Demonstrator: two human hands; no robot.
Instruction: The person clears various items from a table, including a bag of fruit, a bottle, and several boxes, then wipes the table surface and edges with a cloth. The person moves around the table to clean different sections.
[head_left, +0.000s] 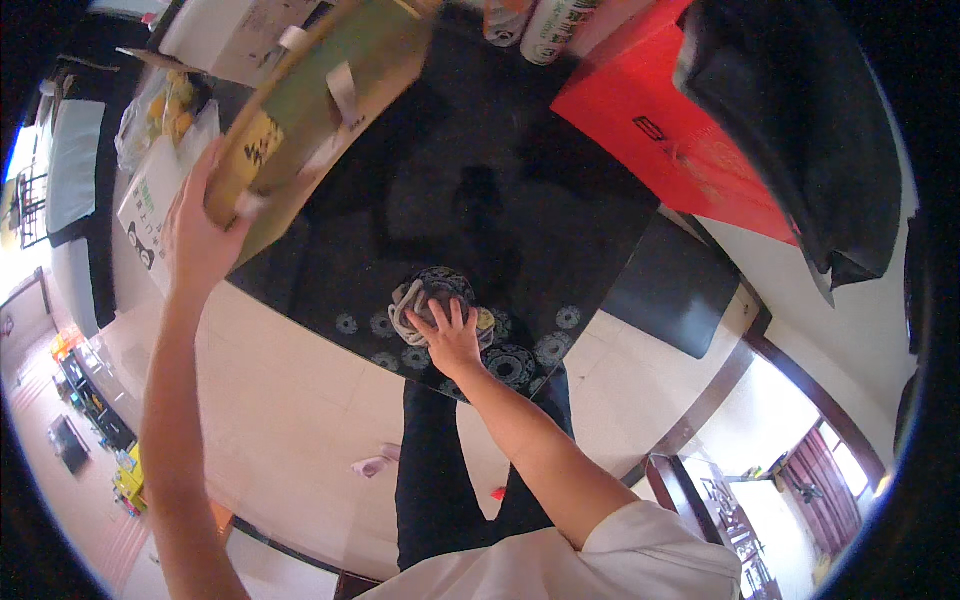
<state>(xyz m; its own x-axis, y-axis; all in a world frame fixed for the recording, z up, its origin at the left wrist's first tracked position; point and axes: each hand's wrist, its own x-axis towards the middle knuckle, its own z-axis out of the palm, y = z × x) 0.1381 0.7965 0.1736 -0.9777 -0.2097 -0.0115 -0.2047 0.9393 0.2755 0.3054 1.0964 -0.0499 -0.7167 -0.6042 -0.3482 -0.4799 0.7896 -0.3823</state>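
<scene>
My left hand (202, 225) grips the near end of a cardboard box (322, 105) with bits of tape on it, held tilted at the left side of a glossy black tabletop (480, 187). My right hand (454, 337) lies spread on a crumpled grey cloth (420, 307), pressing it against the tabletop near its front edge, among printed ring patterns. Whether its fingers grip the cloth or only rest on it is hard to tell. A small yellow patch shows beside the fingers.
A red bag (675, 150) stands at the table's right, beside a large black item (802, 135). Cylindrical packages (555, 30) stand at the far edge. Behind the box are a white printed carton (146, 217) and a plastic bag of yellow fruit (172, 109). A black chair seat (671, 285) is at right.
</scene>
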